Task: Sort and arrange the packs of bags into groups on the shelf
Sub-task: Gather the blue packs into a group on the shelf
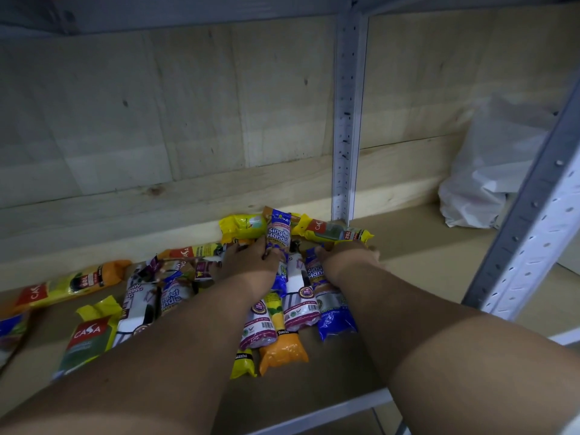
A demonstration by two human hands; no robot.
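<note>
Several packs of bags lie in a loose heap on the brown shelf board (423, 255). My left hand (251, 262) is closed around the lower end of a blue "Singlet Handle" pack (278, 230), which stands tilted up against the back board. My right hand (346, 257) rests palm down on the heap beside a second blue "Singlet Handle" pack (314, 271); its fingers are hidden, so its grip is unclear. Yellow packs (240, 227) and a yellow Casa 25L pack (335, 232) lie behind the hands. White, orange and blue packs (282, 350) lie between my forearms.
More packs spread to the left: a yellow-orange Casa pack (72, 284), a green Casa pack (88, 337) and white drawstring packs (138, 296). A grey perforated upright (348, 120) stands at the back, another (530, 221) at the right. A white plastic bag (489, 183) sits on the neighbouring shelf.
</note>
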